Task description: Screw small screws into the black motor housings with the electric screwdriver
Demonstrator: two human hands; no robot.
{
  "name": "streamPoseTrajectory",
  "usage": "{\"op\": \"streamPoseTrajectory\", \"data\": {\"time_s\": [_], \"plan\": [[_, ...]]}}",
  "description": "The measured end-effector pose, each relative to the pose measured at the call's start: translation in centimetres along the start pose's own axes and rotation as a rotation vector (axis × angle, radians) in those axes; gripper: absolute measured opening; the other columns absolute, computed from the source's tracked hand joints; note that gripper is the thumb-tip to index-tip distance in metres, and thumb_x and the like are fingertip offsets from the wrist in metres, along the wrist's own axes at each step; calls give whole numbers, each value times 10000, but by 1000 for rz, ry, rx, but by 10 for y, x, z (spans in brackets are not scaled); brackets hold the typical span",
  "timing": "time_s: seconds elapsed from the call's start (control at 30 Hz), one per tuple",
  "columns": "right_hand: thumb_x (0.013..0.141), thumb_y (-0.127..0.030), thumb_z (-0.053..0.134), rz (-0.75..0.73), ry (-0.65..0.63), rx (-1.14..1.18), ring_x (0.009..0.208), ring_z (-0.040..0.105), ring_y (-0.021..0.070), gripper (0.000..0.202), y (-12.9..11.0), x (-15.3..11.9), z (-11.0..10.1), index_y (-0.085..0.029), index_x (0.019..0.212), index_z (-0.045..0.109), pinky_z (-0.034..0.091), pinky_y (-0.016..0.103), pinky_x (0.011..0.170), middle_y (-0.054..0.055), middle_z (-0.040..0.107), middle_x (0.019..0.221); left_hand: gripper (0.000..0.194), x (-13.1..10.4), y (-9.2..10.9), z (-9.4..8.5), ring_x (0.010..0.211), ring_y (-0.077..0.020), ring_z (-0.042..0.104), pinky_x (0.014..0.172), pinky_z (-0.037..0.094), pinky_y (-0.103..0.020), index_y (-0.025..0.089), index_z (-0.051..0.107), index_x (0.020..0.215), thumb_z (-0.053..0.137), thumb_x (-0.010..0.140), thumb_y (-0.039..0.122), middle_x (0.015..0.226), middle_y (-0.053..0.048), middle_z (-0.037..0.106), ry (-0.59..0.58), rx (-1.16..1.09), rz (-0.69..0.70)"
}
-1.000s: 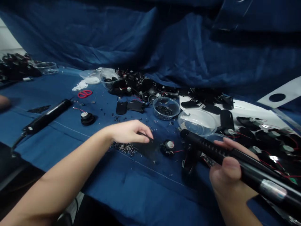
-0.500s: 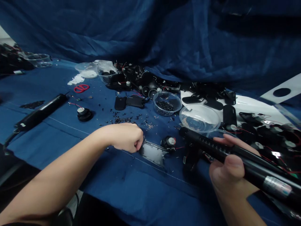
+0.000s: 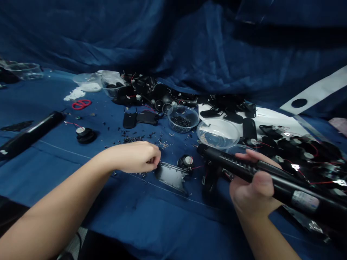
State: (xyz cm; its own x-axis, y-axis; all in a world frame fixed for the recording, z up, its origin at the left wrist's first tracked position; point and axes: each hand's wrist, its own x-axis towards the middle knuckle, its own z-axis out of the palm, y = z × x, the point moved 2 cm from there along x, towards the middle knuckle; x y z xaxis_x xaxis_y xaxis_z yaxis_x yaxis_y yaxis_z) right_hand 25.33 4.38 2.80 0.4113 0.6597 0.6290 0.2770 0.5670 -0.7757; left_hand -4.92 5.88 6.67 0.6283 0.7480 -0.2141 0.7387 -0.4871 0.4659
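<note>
My left hand (image 3: 138,157) is closed, its fingers curled together over the blue cloth. Whatever it may pinch is hidden from me. Right beside the fingertips lies a curved plastic housing (image 3: 171,176) with its pale hollow side up. A small round black part with a motor (image 3: 187,161) and a red wire sits just behind that housing. In my right hand (image 3: 251,195) is a black electric screwdriver (image 3: 230,161), its bit pointing left and away. Loose black screws (image 3: 132,139) and small silvery screws (image 3: 163,145) lie scattered behind my left hand.
A clear bowl of black screws (image 3: 181,121) and a shallow clear bowl (image 3: 218,133) stand behind. Red-handled scissors (image 3: 81,104), another black screwdriver (image 3: 32,135) and a motor part (image 3: 85,134) lie at left. Wired black parts (image 3: 306,151) are heaped at right.
The whole view has shifted, so things on the cloth appear farther left. My left hand has turned slightly with its fingers still curled beside the housing. My right hand keeps holding the screwdriver.
</note>
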Motion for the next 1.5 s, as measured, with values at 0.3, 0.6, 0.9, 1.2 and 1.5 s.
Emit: {"op": "streamPoseTrajectory", "data": {"time_s": [0.3, 0.6, 0.9, 1.2, 1.5], "plan": [[871, -711, 461, 508, 100, 361, 598, 649, 234, 545, -7, 13, 3, -237, 832, 728, 469, 365, 446, 74, 705, 698, 223, 23, 11, 17, 789, -183, 737, 735, 607, -299, 201, 799, 975, 806, 864, 395, 899, -71, 801, 722, -1044, 22], [839, -743, 475, 588, 105, 407, 579, 632, 231, 570, -9, 9, 4, -244, 805, 748, 473, 380, 437, 88, 713, 709, 207, 32, 25, 37, 826, -204, 764, 795, 650, -321, 205, 831, 857, 909, 733, 352, 892, -77, 822, 908, -1237, -39], [879, -721, 471, 573, 104, 435, 525, 586, 208, 563, -5, 6, 6, -234, 818, 748, 433, 369, 408, 73, 695, 694, 227, 32, 32, 33, 742, -216, 798, 775, 701, -348, 182, 775, 750, 963, 631, 230, 833, -81, 832, 843, -1399, -8], [866, -741, 493, 612, 134, 452, 500, 566, 198, 571, -8, 5, 8, -237, 792, 749, 392, 358, 371, 66, 680, 671, 210, 31, 28, 38, 872, -280, 823, 888, 711, -448, 197, 772, 756, 948, 664, 268, 883, -88, 838, 846, -1299, 12], [908, -721, 441, 601, 60, 451, 480, 557, 193, 568, -10, 5, 10, -245, 800, 730, 343, 340, 354, 60, 674, 668, 163, 24, 27, 40, 924, -274, 821, 892, 709, -418, 194, 781, 789, 914, 738, 272, 912, -92, 837, 929, -1164, 53]]}}
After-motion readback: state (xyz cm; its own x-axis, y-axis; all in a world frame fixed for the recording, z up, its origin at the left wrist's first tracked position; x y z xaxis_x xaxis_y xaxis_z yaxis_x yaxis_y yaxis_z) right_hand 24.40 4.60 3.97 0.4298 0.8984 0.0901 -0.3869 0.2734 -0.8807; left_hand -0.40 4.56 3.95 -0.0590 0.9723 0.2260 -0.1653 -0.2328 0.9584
